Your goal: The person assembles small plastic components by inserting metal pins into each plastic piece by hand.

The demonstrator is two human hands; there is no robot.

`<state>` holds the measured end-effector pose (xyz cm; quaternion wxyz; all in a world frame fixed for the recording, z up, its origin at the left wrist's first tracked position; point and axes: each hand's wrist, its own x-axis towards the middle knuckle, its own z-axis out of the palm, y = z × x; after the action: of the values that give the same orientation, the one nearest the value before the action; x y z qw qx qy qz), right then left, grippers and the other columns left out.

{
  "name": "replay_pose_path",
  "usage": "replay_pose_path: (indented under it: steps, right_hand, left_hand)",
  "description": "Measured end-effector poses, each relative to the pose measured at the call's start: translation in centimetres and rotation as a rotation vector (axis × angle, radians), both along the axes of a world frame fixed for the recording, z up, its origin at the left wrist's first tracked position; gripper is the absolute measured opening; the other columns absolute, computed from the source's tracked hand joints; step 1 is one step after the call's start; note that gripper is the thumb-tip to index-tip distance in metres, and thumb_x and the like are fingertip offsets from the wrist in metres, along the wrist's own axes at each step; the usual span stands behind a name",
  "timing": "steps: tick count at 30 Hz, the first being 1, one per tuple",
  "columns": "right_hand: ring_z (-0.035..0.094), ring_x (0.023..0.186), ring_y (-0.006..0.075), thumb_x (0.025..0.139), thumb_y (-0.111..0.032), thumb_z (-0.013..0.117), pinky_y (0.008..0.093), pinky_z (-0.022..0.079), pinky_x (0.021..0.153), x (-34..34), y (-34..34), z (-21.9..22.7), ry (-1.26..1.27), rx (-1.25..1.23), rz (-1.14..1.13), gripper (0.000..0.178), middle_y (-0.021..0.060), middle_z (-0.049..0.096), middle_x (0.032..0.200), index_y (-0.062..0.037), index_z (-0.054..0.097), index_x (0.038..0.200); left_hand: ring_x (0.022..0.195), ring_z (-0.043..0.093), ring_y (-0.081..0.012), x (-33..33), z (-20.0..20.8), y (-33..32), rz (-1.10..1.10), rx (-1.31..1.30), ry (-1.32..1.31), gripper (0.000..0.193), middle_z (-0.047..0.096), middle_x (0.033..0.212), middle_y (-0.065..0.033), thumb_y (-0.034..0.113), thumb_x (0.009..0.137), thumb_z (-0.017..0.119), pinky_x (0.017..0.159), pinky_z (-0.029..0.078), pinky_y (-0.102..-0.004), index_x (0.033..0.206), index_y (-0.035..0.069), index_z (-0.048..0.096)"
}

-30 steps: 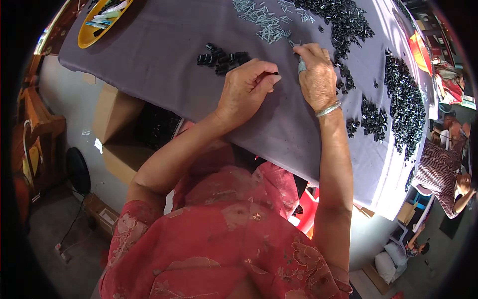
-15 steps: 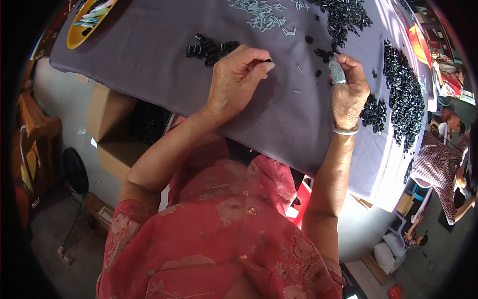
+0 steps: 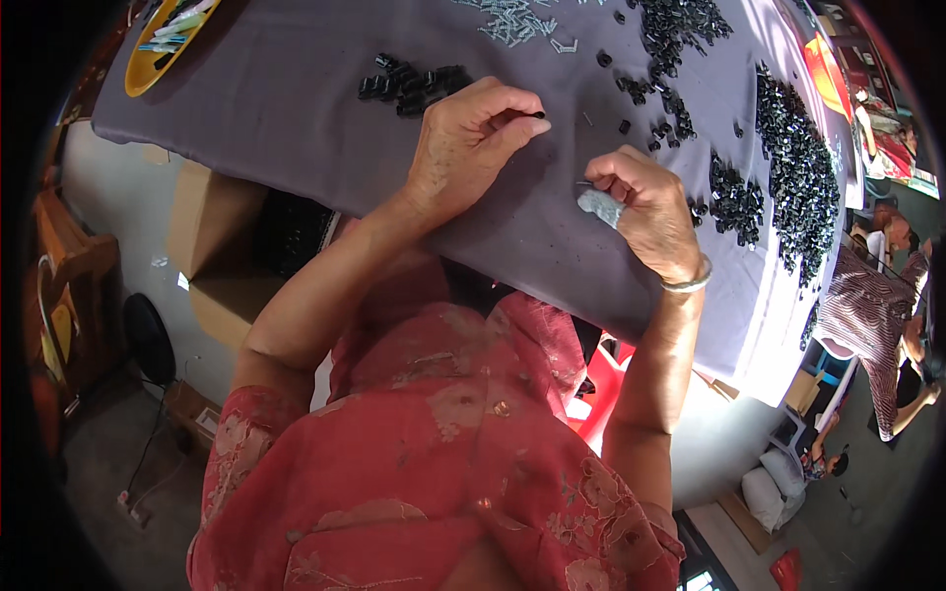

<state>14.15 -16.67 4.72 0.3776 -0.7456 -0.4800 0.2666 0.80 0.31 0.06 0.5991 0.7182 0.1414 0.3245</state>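
My left hand rests on the purple-grey tablecloth, pinching a small black plastic piece between thumb and forefinger. My right hand, with a grey wrap on the thumb and a bangle at the wrist, is closed on a thin metal pin close to the left hand's fingertips. A small group of black pieces lies just beyond my left hand. A pile of small silvery metal parts lies at the far edge.
Heaps of loose black pieces cover the table's right side. A yellow dish with tools sits far left. Cardboard boxes stand under the table. A person in a striped top sits at right, beside a red stool.
My right hand pulled back from the black pieces toward me and came in beside the left hand. My left hand stayed in place holding its piece.
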Motion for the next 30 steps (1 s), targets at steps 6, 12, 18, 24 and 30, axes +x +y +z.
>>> replay_pose_path:
  steps: [6, 12, 18, 24, 30]
  right_hand:
    - [0.046, 0.062, 0.0056, 0.080, 0.001, 0.070, 0.0227, 0.039, 0.056, 0.5, 0.3, -0.3, -0.266, -0.080, 0.102, 0.012, -0.0037, 0.053, 0.073, -0.0009, 0.060, 0.085]
    - [0.056, 0.074, 0.0039, 0.089, 0.001, 0.063, 0.0176, 0.046, 0.065, -0.1, 1.2, -0.5, 0.214, 0.224, -0.085, 0.005, -0.0020, 0.060, 0.085, -0.0018, 0.062, 0.094]
    - [0.056, 0.075, 0.0044, 0.088, 0.005, 0.062, 0.0189, 0.047, 0.068, -0.9, 3.1, -0.1, 0.143, 0.313, -0.066, 0.009, -0.0019, 0.061, 0.086, 0.0000, 0.063, 0.096]
    - [0.058, 0.079, 0.0059, 0.085, 0.007, 0.064, 0.0204, 0.048, 0.072, -1.3, 3.7, 0.0, -0.049, 0.298, -0.069, 0.013, -0.0003, 0.064, 0.087, 0.0000, 0.063, 0.096]
    - [0.060, 0.078, 0.0060, 0.082, 0.008, 0.066, 0.0212, 0.049, 0.071, -1.6, 4.0, 0.4, -0.096, 0.253, -0.120, 0.019, 0.0000, 0.065, 0.083, -0.0019, 0.064, 0.098]
  left_hand:
    - [0.071, 0.057, -0.0067, -0.1, -0.5, 0.1, -0.082, -0.027, -0.080, 0.012, 0.061, 0.080, -0.0010, 0.003, 0.082, 0.071, 0.065, 0.046, -0.0212, 0.094, 0.001, 0.068]
    - [0.072, 0.059, -0.0093, -0.2, -0.3, -0.2, -0.202, -0.098, -0.036, 0.013, 0.063, 0.082, -0.0037, 0.002, 0.083, 0.069, 0.065, 0.047, -0.0231, 0.096, 0.001, 0.068]
    - [0.073, 0.055, -0.0048, -0.3, -0.1, -0.1, -0.209, 0.010, 0.043, 0.016, 0.058, 0.082, 0.0003, -0.002, 0.084, 0.067, 0.064, 0.045, -0.0199, 0.101, 0.001, 0.067]
    - [0.068, 0.056, -0.0084, -0.3, 0.3, -0.1, -0.171, 0.042, 0.044, 0.015, 0.060, 0.080, -0.0032, 0.000, 0.082, 0.068, 0.062, 0.046, -0.0225, 0.098, 0.001, 0.067]
    - [0.067, 0.061, -0.0139, -0.4, 0.7, -0.1, -0.167, 0.067, 0.069, 0.015, 0.063, 0.080, -0.0078, 0.001, 0.080, 0.069, 0.061, 0.049, -0.0261, 0.095, 0.001, 0.067]
